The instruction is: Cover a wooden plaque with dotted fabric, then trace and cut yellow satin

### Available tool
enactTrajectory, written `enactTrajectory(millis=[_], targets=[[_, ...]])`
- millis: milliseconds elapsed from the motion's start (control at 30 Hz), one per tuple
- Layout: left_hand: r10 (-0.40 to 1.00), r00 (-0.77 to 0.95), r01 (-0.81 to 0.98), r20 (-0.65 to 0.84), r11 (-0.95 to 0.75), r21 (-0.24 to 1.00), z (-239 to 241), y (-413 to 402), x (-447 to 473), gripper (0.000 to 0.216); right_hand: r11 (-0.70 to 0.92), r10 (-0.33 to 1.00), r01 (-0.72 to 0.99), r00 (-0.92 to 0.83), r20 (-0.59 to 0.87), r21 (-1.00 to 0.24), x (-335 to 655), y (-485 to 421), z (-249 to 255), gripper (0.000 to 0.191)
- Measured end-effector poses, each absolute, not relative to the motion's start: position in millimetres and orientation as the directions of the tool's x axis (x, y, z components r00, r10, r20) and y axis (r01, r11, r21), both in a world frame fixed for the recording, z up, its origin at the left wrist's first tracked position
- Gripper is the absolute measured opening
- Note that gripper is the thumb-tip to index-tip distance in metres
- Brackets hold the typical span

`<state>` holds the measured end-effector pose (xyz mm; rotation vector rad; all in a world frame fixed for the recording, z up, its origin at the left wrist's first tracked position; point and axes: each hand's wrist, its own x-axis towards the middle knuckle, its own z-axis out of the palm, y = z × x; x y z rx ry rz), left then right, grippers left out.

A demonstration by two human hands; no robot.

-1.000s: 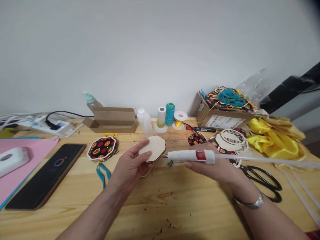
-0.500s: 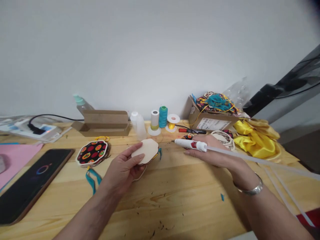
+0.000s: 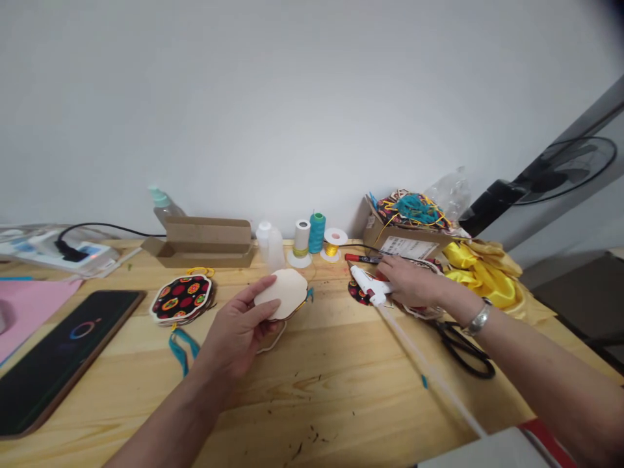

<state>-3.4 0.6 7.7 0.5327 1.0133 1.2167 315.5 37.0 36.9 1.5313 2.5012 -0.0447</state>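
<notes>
A left hand (image 3: pixel 244 318) pinches a pale, scalloped wooden piece (image 3: pixel 284 296) above a grained wood table (image 3: pixel 351 370); the right hand (image 3: pixel 408 279) is at a white plastic glue gun (image 3: pixel 363 280), its grip unclear.

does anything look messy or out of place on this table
Slightly: dark specks dot the near part of the wooden table, perhaps debris or marks, and a teal scrap lies loose, like an offcut, beside the translucent stick of the glue gun. Nothing looks spilled or broken.

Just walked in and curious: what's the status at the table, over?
Left hand: gripping pale scalloped piece. Right hand: at white glue gun, grip partly hidden. Marker close to gun's nozzle; black-handled scissors near right forearm.
</notes>
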Motion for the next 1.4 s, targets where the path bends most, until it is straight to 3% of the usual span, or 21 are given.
enactTrajectory(millis=[100,200,267,333,400,467,567,667,767,867,933,1000,1067,1167,1400], targets=[[0.941,0.034,-0.505,-0.335,0.306,0.807,8,-1,-4,0.049,0.466,0.873,0.882,-0.446,-0.197,0.067,315,36,52,0.042],[0.942,0.056,-0.506,-0.331,0.313,0.804,10,-3,-3,0.049,0.477,0.87,0.879,-0.475,-0.134,-0.022,289,26,75,0.041],[0.943,0.069,-0.508,-0.326,0.314,0.802,12,-4,-3,0.049,0.395,0.897,0.854,-0.438,-0.061,-0.338,260,17,86,0.042],[0.947,0.082,-0.517,-0.311,0.308,0.799,13,-5,-3,0.049,0.322,0.909,0.76,-0.415,-0.04,-0.565,230,10,87,0.051],[0.946,0.095,-0.531,-0.309,0.311,0.788,15,-6,-4,0.049,0.337,0.876,0.649,-0.481,-0.025,-0.682,206,5,80,0.062],[0.946,0.089,-0.546,-0.312,0.308,0.779,16,-7,-4,0.049,0.321,0.864,0.614,-0.501,-0.042,-0.721,191,1,69,0.051],[0.953,0.057,-0.552,-0.298,0.279,0.786,17,-7,-5,0.049,0.227,0.947,0.733,-0.319,-0.029,-0.641,181,-11,55,0.019],[0.953,0.037,-0.541,-0.3,0.271,0.796,16,-6,-5,0.05,0.187,0.982,0.853,-0.179,0.063,-0.487,174,-31,50,0.024],[0.952,0.023,-0.538,-0.305,0.269,0.799,15,-5,-5,0.051,0.231,0.969,0.893,-0.247,0.008,-0.386,171,-50,53,0.021],[0.953,0.005,-0.534,-0.302,0.258,0.805,13,-4,-5,0.052,0.34,0.893,0.852,-0.425,-0.147,-0.397,185,-58,58,0.022],[0.952,-0.003,-0.53,-0.305,0.257,0.808,13,-4,-5,0.051,0.286,0.894,0.903,-0.372,-0.249,-0.322,203,-54,57,0.025],[0.95,0.001,-0.532,-0.313,0.266,0.804,13,-4,-4,0.05,0.138,0.976,0.982,-0.157,-0.148,-0.13,221,-45,54,0.019],[0.945,0.011,-0.536,-0.326,0.281,0.796,14,-4,-4,0.049,0.062,0.998,0.998,-0.062,0.005,0.012,235,-32,47,0.025],[0.941,0.015,-0.528,-0.337,0.294,0.797,13,-4,-3,0.049,0.073,0.996,0.995,-0.076,0.038,0.065,249,-15,38,0.038],[0.941,0.037,-0.528,-0.337,0.304,0.793,10,-4,-3,0.049,0.053,0.998,0.995,-0.057,0.041,0.089,274,2,36,0.033]])
